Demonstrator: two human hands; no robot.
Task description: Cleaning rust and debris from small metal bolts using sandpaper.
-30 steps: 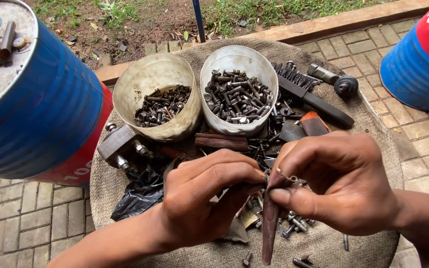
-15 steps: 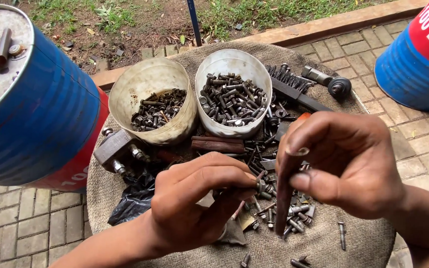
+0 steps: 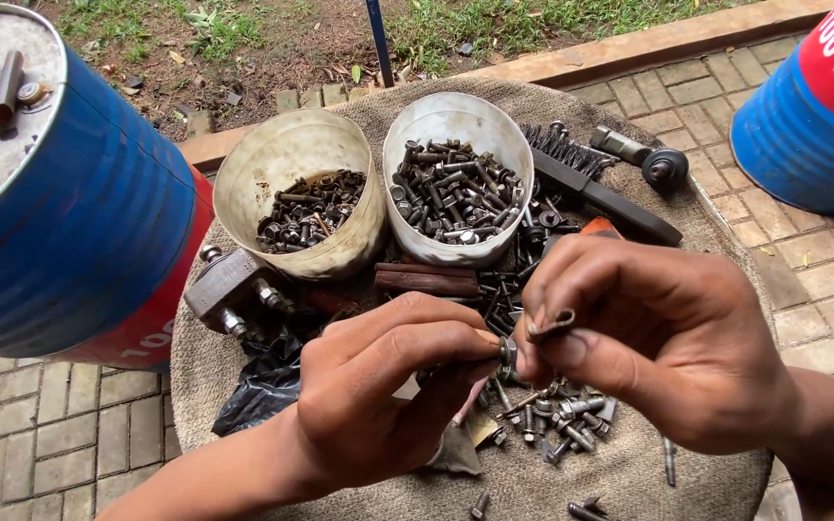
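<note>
Left hand point(image 3: 378, 386): fingertips pinched on a small ring-shaped washer point(image 3: 508, 351), held above the burlap-covered tabletop point(image 3: 629, 463).
Right hand point(image 3: 658, 338): thumb and forefinger closed on a small dark bent metal piece point(image 3: 552, 323), just beside the washer.
Loose bolts point(image 3: 562, 425): scattered pile directly beneath both hands.
Left tub point(image 3: 291, 159): cream, partly filled with rusty screws.
Right tub point(image 3: 456, 116): white, heaped with darker bolts.
Wire brush point(image 3: 600, 188): behind the hands, near the tubs.
Handling note: keep both pinches firm and low over the pile, so a slipped part lands on the cloth.
</note>
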